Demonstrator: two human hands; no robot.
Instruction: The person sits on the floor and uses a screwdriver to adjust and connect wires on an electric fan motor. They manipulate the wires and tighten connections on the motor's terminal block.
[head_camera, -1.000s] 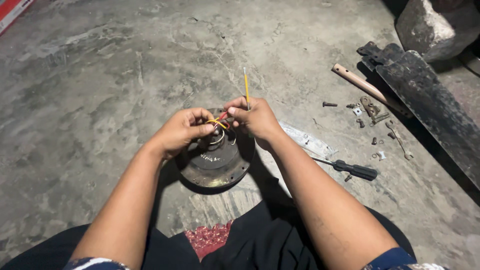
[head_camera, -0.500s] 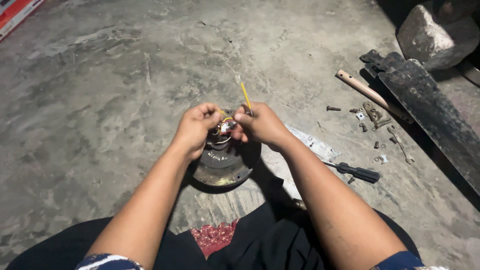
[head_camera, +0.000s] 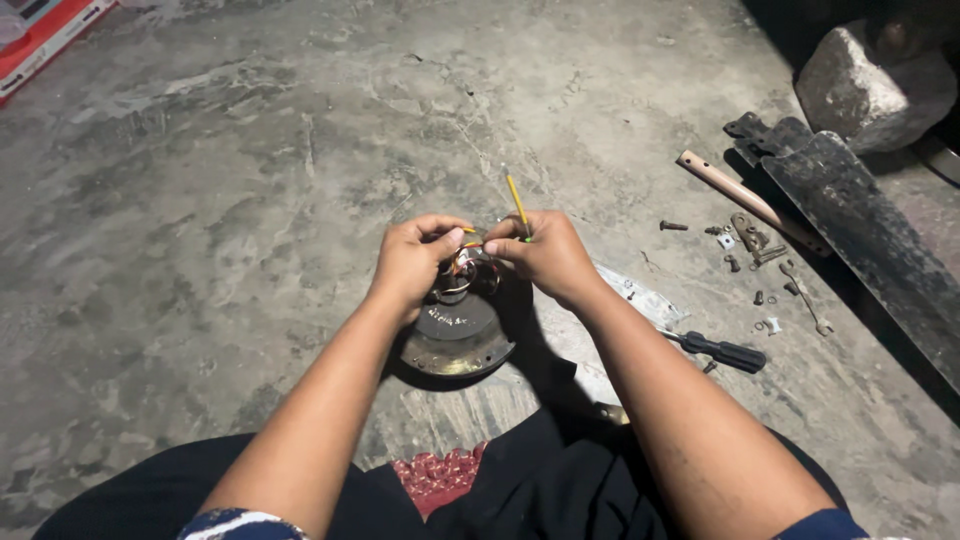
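Concrete floor (head_camera: 250, 180) filling frame. Dark fan blade (head_camera: 870, 230) lying at right edge, stone (head_camera: 870, 80) above it. Round motor housing (head_camera: 455, 335) sitting centre frame, wires exposed, wiring unfinished. Left hand (head_camera: 415, 265) pinching orange wire (head_camera: 468, 243); right hand (head_camera: 550, 255) pinching yellow wire (head_camera: 517, 203). Screwdriver (head_camera: 725, 352), loose screws (head_camera: 745, 245) lying right, unfitted.

**Bright daylight, dark right edge**

Strong light from the upper left washes the grey concrete floor (head_camera: 250, 200), which looks pale and sharp. Both forearms cast hard shadows to the lower right. The upper right corner sinks into deep shade.
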